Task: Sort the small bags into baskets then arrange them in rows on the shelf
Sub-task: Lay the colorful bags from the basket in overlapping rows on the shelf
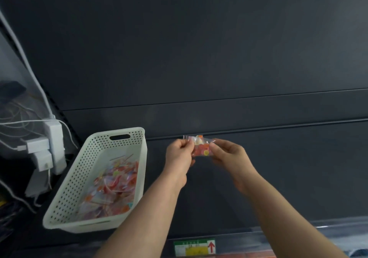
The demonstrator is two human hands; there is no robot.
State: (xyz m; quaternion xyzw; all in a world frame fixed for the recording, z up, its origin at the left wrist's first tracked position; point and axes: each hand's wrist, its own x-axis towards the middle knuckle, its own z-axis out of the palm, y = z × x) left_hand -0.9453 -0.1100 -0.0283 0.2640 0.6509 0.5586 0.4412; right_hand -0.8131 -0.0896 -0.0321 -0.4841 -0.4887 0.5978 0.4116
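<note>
The left hand [180,150] and right hand [227,154] each pinch one end of a bag [201,148] between their fingers over the shelf [278,178], likely starting a row; next it must be laid flat.

We have open dark grey shelf surface [278,178] across the right side to pass over. At left the white perforated plastic basket [65,194] blocks us, with white plugs and cables [39,146] beyond it.
</note>
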